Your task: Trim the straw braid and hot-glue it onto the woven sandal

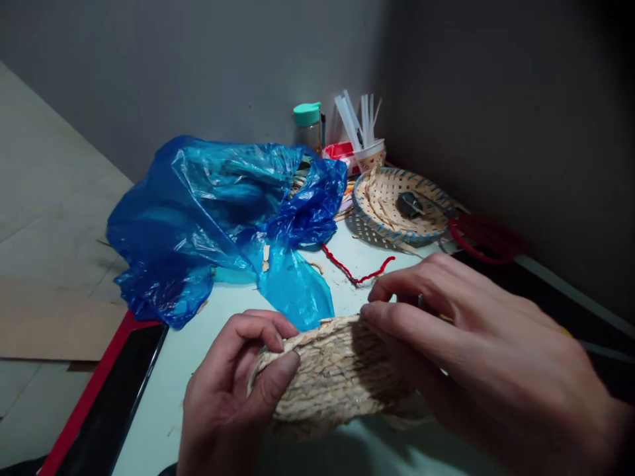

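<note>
A woven straw piece (332, 377), pale beige with braided rows, is held above the table in front of me. My left hand (243, 377) grips its left end, thumb on the near face and fingers behind the rim. At the upper right edge, the thumb and forefinger of my right hand (456, 330) are pinched together against the rim. Whether a strand lies between those fingertips is too small to tell. The right end of the piece is partly covered by my right hand and its shadow. A loose strip (404, 420) shows beneath the right side.
Behind the hands a crumpled blue plastic bag (198, 198) holds straw strands. Right of it are a bent red pipe cleaner (357, 279), a shallow woven basket (377, 221), red-handled scissors (489, 238), a paper cup (372, 157) of white sticks and a green-lidded jar (307, 125). Walls stand close behind.
</note>
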`<state>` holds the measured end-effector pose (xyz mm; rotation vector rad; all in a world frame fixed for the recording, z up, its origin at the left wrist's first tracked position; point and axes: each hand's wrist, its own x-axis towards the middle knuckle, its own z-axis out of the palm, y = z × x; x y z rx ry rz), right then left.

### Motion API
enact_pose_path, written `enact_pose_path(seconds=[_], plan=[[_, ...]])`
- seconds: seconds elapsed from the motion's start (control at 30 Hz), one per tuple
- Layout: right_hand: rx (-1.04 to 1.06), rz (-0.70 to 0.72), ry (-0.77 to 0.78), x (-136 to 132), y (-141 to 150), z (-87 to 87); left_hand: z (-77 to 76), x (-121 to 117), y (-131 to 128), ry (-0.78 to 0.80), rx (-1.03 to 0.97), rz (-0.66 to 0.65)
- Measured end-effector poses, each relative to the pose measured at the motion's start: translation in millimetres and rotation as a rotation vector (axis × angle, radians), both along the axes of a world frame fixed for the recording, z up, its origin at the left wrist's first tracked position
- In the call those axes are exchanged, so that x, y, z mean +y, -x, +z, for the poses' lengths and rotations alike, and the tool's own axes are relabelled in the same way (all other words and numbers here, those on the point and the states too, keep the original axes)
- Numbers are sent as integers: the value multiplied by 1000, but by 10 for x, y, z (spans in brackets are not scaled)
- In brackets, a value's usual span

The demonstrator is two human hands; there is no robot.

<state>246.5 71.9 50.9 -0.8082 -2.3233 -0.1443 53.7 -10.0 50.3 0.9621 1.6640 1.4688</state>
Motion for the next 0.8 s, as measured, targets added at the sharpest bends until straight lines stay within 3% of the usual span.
enact_pose_path(seconds=[0.17, 0.47, 0.8], plan=[[7, 101, 121, 1, -47, -61, -37, 8, 5, 7, 54, 15], [18, 148, 227, 61, -34, -57, -57, 29, -18, -43, 92, 19], [-18, 207, 229, 89, -8, -56, -143, 66, 60, -73, 87, -32]])
